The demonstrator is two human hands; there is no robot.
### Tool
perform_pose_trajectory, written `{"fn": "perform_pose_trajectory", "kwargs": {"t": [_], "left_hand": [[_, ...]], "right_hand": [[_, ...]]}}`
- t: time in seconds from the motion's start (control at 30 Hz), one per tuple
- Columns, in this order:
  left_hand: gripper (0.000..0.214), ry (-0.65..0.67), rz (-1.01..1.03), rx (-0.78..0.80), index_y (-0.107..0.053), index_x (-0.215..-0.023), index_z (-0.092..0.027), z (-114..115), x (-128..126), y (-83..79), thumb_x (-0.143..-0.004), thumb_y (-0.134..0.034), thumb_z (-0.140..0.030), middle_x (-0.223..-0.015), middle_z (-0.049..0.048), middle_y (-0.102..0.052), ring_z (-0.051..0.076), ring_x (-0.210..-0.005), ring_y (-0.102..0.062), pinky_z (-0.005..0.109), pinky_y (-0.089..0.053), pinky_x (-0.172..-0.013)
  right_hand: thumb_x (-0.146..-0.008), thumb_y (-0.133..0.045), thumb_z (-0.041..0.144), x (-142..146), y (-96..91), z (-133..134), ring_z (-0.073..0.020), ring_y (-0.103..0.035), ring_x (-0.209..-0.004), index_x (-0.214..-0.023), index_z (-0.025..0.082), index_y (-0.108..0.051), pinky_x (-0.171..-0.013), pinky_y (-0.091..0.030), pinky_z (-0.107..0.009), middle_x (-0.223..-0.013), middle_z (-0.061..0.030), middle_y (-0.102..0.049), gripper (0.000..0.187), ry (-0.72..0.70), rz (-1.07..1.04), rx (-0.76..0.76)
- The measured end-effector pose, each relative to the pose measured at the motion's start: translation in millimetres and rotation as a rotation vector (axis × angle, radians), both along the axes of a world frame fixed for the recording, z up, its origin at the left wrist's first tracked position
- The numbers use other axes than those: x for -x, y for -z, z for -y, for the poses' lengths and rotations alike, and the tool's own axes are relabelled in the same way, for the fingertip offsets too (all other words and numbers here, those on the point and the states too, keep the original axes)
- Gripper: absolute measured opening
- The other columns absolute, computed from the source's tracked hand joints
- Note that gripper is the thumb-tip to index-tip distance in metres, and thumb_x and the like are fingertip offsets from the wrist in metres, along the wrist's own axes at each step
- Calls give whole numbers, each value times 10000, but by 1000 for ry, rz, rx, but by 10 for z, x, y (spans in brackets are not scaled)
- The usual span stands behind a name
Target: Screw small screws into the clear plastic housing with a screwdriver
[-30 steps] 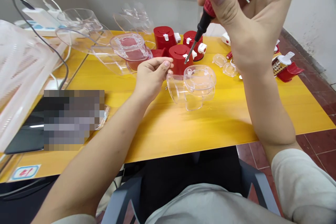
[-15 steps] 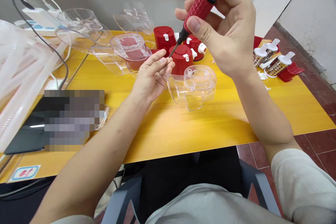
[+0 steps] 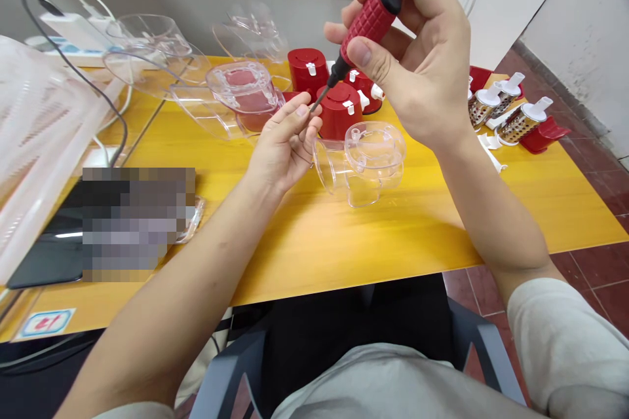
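Head view: a red-and-black screwdriver (image 3: 366,29) is gripped in the right hand (image 3: 417,72), its shaft slanted down between seven and eight o'clock. Its tip is placed at the curled fingertips of the left hand (image 3: 282,144); whether anything is pinched there cannot be told. From that tip, a clear plastic housing (image 3: 376,158) is seen on the yellow table (image 3: 393,236) toward four o'clock.

The screwdriver (image 3: 369,21) in the right hand (image 3: 420,72) has a grid-patterned red grip and black cap; beyond the left hand (image 3: 280,147), red housings (image 3: 338,126) bear white clips (image 3: 348,107); below both hands, yellow tabletop (image 3: 393,242).
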State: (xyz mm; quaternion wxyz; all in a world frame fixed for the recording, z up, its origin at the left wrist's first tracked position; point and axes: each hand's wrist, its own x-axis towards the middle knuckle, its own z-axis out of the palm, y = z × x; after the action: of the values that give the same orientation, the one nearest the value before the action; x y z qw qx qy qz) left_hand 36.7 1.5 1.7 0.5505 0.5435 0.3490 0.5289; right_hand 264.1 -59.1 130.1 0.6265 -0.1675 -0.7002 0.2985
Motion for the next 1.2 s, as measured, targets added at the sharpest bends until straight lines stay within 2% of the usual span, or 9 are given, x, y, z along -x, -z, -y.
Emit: {"fn": "perform_pose_trajectory", "kwargs": {"t": [0.07,0.2,0.3,0.47,0.7,0.8,0.9,1.1,1.2], "left_hand": [[438,2,7,4,-821,-1247,-305,1,-2,-2,-1008,-940,-652,-1269,83,-896,311,-1223,-889,359,-783,-879],[390,11,84,68,-837,-1272,-320,10,-31,18,-999,-977,-561,-1292,35,-904,254,-1257,-879,280,-757,-884],[476,16,187,128,-847,-1332,-325,19,-51,37,-929,-1051,-477,-1339,-3,-905,204,-1257,-860,233,-733,-897],[532,39,117,22,-832,-1394,-364,2,-15,56,-948,-1018,-587,-1318,31,-906,287,-1281,-878,342,-771,-911],[601,23,24,-10,-816,-1450,-329,-16,21,42,-983,-957,-681,-1222,28,-915,327,-1336,-866,369,-745,-906],[529,22,49,13,-823,-1412,-343,-20,4,53,-996,-966,-637,-1227,30,-923,300,-1239,-896,345,-751,-866],[496,47,172,61,-824,-1411,-345,-39,-7,91,-993,-1005,-542,-1246,14,-925,236,-1143,-903,279,-732,-816],[425,89,272,113,-824,-1470,-273,-67,8,151,-1100,-939,-448,-1273,-15,-919,207,-1230,-873,240,-693,-842],[401,96,288,111,-854,-1402,-282,-72,-11,156,-1062,-972,-460,-1277,21,-928,216,-1112,-903,233,-695,-746]], "right_hand": [[-946,-937,476,-26,-19,6,-80,-717,-1166,-1184,334,-715,-1205,-782,-249,-1247,22,-674,356,10,18,-10],[-1009,-891,363,-39,-65,75,-46,-705,-1165,-1210,243,-668,-1261,-765,-298,-1253,28,-648,324,27,16,11],[-969,-945,401,-22,-54,63,-48,-682,-1125,-1174,239,-687,-1182,-774,-268,-1202,23,-625,368,17,-43,-21],[-933,-928,382,-6,-36,5,-108,-697,-1134,-1193,286,-666,-1147,-783,-276,-1218,-18,-647,382,57,-67,-43],[-975,-864,294,85,-118,175,-71,-642,-1081,-1124,257,-630,-1085,-768,-243,-1158,-15,-579,279,109,-74,55],[-970,-884,301,71,-76,115,-71,-656,-1082,-1136,268,-656,-1094,-778,-252,-1166,-9,-599,283,90,-81,15],[-951,-888,331,41,6,-28,-87,-689,-1096,-1165,306,-681,-1081,-791,-242,-1186,0,-637,299,67,-84,-67],[-986,-857,337,36,89,-147,-80,-718,-1131,-1212,338,-693,-1133,-797,-237,-1246,13,-658,280,44,-46,-114],[-982,-853,331,34,102,-155,-68,-718,-1141,-1210,361,-747,-1134,-796,-213,-1257,18,-647,254,0,-50,-139]]}}
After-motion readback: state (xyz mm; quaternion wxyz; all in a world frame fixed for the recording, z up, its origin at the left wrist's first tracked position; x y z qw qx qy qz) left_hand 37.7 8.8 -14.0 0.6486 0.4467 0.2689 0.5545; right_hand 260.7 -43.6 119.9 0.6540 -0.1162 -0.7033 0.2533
